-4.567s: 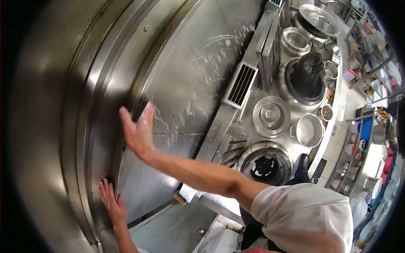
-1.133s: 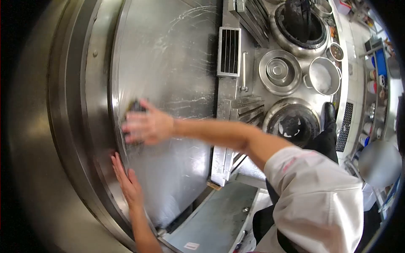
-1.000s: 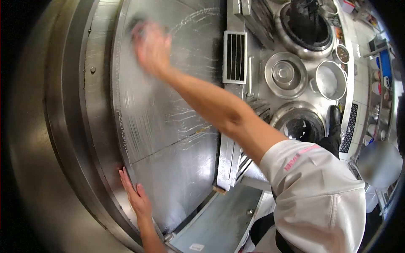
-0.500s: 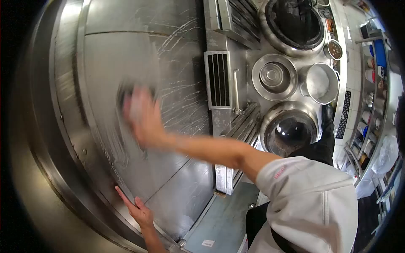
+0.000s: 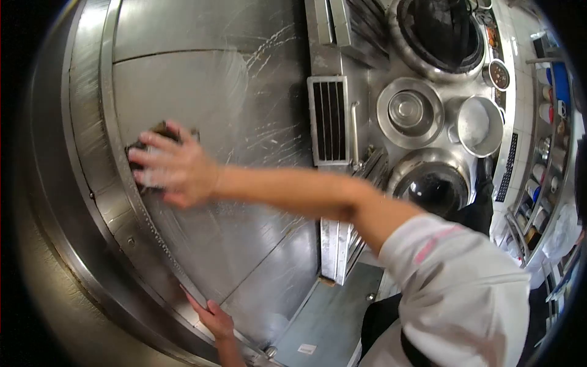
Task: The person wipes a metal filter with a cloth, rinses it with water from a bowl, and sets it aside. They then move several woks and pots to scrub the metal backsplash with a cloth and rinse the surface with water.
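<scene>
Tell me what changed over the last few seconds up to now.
The right hand, bare and open at first, took up a dark scouring pad and swept it up and down the steel wall panel, ending near the panel's left edge. The left hand stayed flat against the panel's lower rim. The pots and wok burners did not move.

Right hand (image 5: 174, 168) presses a dark scouring pad (image 5: 150, 137) flat against the steel wall panel (image 5: 244, 92), near its rim. Left hand (image 5: 213, 317) lies open against the panel's lower edge. Vent grille (image 5: 330, 119), wok burners (image 5: 431, 186) and pot (image 5: 480, 125) right of panel.
</scene>
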`<action>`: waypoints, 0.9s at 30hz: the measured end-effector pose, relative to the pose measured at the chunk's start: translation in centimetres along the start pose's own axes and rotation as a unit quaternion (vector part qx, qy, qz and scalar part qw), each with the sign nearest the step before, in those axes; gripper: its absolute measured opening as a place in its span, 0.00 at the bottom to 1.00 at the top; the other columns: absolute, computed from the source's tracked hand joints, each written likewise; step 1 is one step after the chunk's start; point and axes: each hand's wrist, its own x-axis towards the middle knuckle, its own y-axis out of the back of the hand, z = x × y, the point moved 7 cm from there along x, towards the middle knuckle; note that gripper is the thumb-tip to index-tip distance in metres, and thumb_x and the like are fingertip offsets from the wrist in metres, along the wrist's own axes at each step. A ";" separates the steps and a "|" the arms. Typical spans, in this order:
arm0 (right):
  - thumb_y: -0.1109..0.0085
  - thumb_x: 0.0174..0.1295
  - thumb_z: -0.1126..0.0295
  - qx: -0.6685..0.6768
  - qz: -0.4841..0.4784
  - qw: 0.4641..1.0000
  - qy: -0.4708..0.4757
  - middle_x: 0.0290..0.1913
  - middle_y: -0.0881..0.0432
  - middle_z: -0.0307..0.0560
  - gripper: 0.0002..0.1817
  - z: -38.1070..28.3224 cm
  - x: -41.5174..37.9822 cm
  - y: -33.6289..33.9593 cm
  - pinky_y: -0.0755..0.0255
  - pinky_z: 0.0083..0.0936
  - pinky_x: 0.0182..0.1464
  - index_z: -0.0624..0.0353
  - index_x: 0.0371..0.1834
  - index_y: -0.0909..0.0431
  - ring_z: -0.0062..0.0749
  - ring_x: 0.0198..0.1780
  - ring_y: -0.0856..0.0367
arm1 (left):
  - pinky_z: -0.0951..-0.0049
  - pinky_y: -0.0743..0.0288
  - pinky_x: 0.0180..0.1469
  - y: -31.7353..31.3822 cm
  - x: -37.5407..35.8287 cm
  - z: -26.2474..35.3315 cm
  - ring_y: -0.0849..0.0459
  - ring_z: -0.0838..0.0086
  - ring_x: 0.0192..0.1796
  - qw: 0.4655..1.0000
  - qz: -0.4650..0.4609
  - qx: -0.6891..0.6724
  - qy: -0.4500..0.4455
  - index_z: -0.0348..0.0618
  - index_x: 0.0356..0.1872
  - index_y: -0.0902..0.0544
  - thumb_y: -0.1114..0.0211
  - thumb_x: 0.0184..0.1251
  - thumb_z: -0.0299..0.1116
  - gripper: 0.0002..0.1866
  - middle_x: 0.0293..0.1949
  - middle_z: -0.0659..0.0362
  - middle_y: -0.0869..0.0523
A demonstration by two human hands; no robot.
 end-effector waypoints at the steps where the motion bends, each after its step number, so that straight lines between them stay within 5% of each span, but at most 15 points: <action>1: 0.43 0.61 0.63 0.001 0.000 1.000 -0.006 0.69 0.27 0.56 0.24 1.3 1.5 0.0 0.46 0.62 0.71 0.55 0.61 0.23 0.56 0.73 0.35 | 0.60 0.43 0.74 0.7 0.1 -0.1 0.34 0.51 0.72 1.000 -0.005 0.003 0.002 0.27 0.76 0.50 0.53 0.81 0.44 0.35 0.71 0.34 0.36; 3: 0.42 0.59 0.65 -0.002 0.088 0.933 -0.348 0.69 0.27 0.53 0.24 10.3 1.8 1.6 0.44 0.63 0.69 0.52 0.61 0.23 0.55 0.74 0.36 | 0.61 0.44 0.74 -0.2 0.2 0.9 0.35 0.50 0.73 0.997 -0.014 -0.074 0.009 0.29 0.77 0.50 0.53 0.81 0.41 0.34 0.72 0.35 0.36; 4: 0.42 0.59 0.65 0.001 0.087 0.928 -0.361 0.69 0.27 0.53 0.24 9.1 0.4 0.4 0.44 0.63 0.69 0.52 0.61 0.23 0.55 0.74 0.36 | 0.61 0.44 0.74 -0.1 0.0 0.8 0.35 0.50 0.73 0.997 -0.024 -0.066 0.017 0.29 0.77 0.50 0.53 0.81 0.41 0.34 0.72 0.35 0.36; 6: 0.43 0.54 0.67 -0.183 0.108 0.955 -0.207 0.68 0.26 0.51 0.25 3.4 -0.5 -0.3 0.42 0.64 0.66 0.51 0.60 0.22 0.57 0.72 0.35 | 0.60 0.43 0.75 -0.1 0.0 0.3 0.39 0.50 0.76 0.998 -0.020 -0.011 0.063 0.34 0.78 0.51 0.53 0.78 0.37 0.34 0.76 0.39 0.42; 8: 0.45 0.54 0.67 -0.122 0.032 0.988 -0.087 0.66 0.25 0.51 0.24 1.8 0.3 -0.6 0.42 0.63 0.66 0.51 0.58 0.21 0.56 0.71 0.34 | 0.61 0.43 0.75 -1.3 0.7 1.0 0.38 0.51 0.76 0.996 0.005 -0.084 0.032 0.36 0.79 0.50 0.52 0.76 0.35 0.34 0.76 0.40 0.42; 10: 0.38 0.53 0.63 -0.165 0.070 0.974 -0.135 0.69 0.30 0.53 0.28 6.8 5.2 -0.7 0.47 0.66 0.70 0.50 0.62 0.24 0.56 0.72 0.35 | 0.61 0.43 0.75 -0.5 0.4 -0.1 0.38 0.52 0.77 0.993 -0.023 -0.097 0.062 0.34 0.78 0.50 0.52 0.76 0.35 0.34 0.77 0.41 0.42; 11: 0.43 0.57 0.63 -0.063 0.040 0.954 -0.290 0.69 0.29 0.52 0.25 12.5 7.4 -2.8 0.46 0.62 0.69 0.51 0.61 0.24 0.56 0.73 0.36 | 0.60 0.45 0.76 -0.1 0.6 1.5 0.40 0.51 0.77 1.000 -0.015 -0.015 -0.004 0.34 0.78 0.50 0.53 0.77 0.33 0.33 0.77 0.41 0.42; 13: 0.45 0.60 0.63 -0.050 0.085 0.931 -0.351 0.72 0.33 0.52 0.25 11.5 6.7 -3.9 0.50 0.62 0.72 0.55 0.62 0.26 0.57 0.76 0.42 | 0.60 0.46 0.76 0.5 0.8 2.4 0.41 0.50 0.78 1.000 -0.010 0.021 -0.009 0.33 0.78 0.50 0.54 0.78 0.33 0.32 0.77 0.41 0.42; 14: 0.42 0.59 0.64 -0.144 0.161 0.943 -0.254 0.75 0.37 0.53 0.28 4.0 4.4 -2.2 0.55 0.65 0.75 0.59 0.64 0.28 0.59 0.78 0.47 | 0.59 0.48 0.77 0.3 2.0 4.3 0.43 0.49 0.78 0.999 0.007 0.026 -0.042 0.34 0.78 0.50 0.54 0.79 0.33 0.32 0.77 0.41 0.43; 17: 0.32 0.52 0.63 -0.033 -0.135 0.978 -0.155 0.78 0.40 0.46 0.37 -9.8 -9.1 -5.7 0.58 0.77 0.71 0.44 0.70 0.31 0.52 0.80 0.49 | 0.59 0.50 0.78 0.0 5.2 7.6 0.44 0.49 0.79 0.994 0.027 0.021 -0.103 0.35 0.78 0.50 0.54 0.80 0.33 0.31 0.78 0.42 0.44; 22: 0.27 0.49 0.58 -0.078 -0.225 0.969 0.071 0.78 0.41 0.39 0.37 -4.7 -5.3 -3.7 0.52 0.76 0.70 0.30 0.67 0.29 0.42 0.80 0.46 | 0.59 0.50 0.78 0.1 -0.5 4.5 0.44 0.49 0.79 0.995 0.033 -0.002 -0.098 0.37 0.79 0.51 0.55 0.80 0.33 0.31 0.78 0.42 0.44; 24: 0.32 0.46 0.61 0.011 -0.176 0.971 0.163 0.77 0.38 0.36 0.41 -3.3 -4.1 -2.7 0.48 0.72 0.68 0.28 0.70 0.31 0.41 0.78 0.41 | 0.59 0.52 0.79 0.0 -10.1 -5.3 0.46 0.50 0.80 0.995 -0.020 -0.063 0.081 0.35 0.78 0.51 0.55 0.79 0.33 0.31 0.78 0.42 0.43; 25: 0.32 0.46 0.61 0.029 -0.168 0.973 0.156 0.77 0.38 0.36 0.41 -3.3 -4.2 -3.7 0.48 0.72 0.68 0.28 0.70 0.31 0.41 0.78 0.41 | 0.59 0.52 0.79 0.3 -12.1 -6.8 0.46 0.50 0.80 0.994 -0.019 -0.048 0.095 0.35 0.78 0.51 0.55 0.79 0.33 0.31 0.78 0.42 0.43; 27: 0.36 0.50 0.61 0.014 -0.048 0.998 -0.026 0.77 0.38 0.38 0.42 -1.8 -5.6 -3.8 0.53 0.72 0.70 0.30 0.74 0.34 0.41 0.79 0.43 | 0.58 0.54 0.79 0.5 -16.0 -7.5 0.46 0.50 0.80 0.999 -0.006 0.025 0.045 0.33 0.78 0.49 0.54 0.79 0.33 0.31 0.78 0.43 0.43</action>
